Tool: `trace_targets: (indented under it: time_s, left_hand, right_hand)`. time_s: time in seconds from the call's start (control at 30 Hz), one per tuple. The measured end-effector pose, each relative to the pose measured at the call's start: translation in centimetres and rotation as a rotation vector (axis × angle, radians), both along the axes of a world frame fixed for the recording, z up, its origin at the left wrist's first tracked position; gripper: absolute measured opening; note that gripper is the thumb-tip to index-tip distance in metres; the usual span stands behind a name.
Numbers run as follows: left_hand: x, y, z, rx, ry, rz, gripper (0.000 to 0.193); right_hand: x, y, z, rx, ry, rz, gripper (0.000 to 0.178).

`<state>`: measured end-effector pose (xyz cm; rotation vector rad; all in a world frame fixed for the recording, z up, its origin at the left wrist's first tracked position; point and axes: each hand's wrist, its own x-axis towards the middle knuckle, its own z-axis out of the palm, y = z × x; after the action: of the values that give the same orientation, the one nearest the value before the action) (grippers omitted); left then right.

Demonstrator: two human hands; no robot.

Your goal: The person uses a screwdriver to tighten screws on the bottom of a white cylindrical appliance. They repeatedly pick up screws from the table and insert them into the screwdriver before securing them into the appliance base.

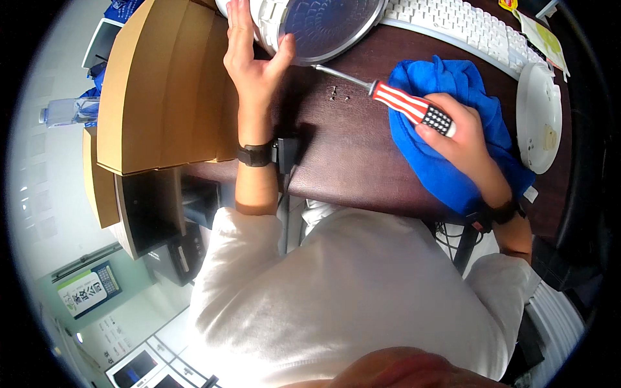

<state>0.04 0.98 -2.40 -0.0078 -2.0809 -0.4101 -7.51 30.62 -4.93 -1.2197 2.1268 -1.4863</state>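
Note:
My right hand [460,132] is closed around the handle of a screwdriver [401,103] with red and white stripes and a black, white-dotted end. Its metal shaft points left, toward a white round appliance [268,22] at the far edge of the view. Against that appliance's left side lies my left hand [255,64], fingers stretched and thumb apart near the rim of its dark round face [330,26]. Several small screws [334,92] lie on the brown table between the hands. Beneath my right hand is a crumpled blue cloth [446,174].
A white keyboard [466,29] lies at the far right. A shallow white round cover [539,119] rests near the table's right side. Tall cardboard boxes [168,90] stand at the left, close to my left forearm. The brown table's [349,161] near edge faces my body.

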Motion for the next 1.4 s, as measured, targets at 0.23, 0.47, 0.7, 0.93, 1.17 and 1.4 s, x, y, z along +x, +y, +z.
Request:
trace_targets:
  time_s: [0.23, 0.47, 0.7, 0.93, 1.17, 1.4]
  left_hand:
    - [0.5, -0.1, 0.4, 0.008, -0.011, -0.011, 0.071]
    - [0.5, 0.7, 0.6, 0.011, -0.015, 0.013, 0.070]
    - [0.4, 1.1, 0.4, 0.022, -0.012, 0.030, 0.070]
    - [0.3, 1.2, 0.4, 0.015, 0.010, 0.019, 0.068]
    - [0.4, 1.4, 0.5, 0.032, 0.005, 0.020, 0.069]
    - [0.4, 1.2, 0.5, 0.007, 0.016, 0.020, 0.069]
  right_hand:
    - [0.5, -1.7, -0.8, 0.012, 0.009, -0.010, 0.028]
    - [0.4, -1.9, -1.4, 0.013, 0.062, -0.027, 0.028]
    - [0.5, -1.8, -1.3, 0.021, 0.047, -0.027, 0.029]
    - [0.8, -1.7, -1.3, 0.021, 0.069, -0.028, 0.029]
    - [0.9, -1.9, -1.1, 0.025, 0.044, -0.028, 0.030]
    - [1.0, -1.8, -1.1, 0.012, 0.073, -0.034, 0.030]
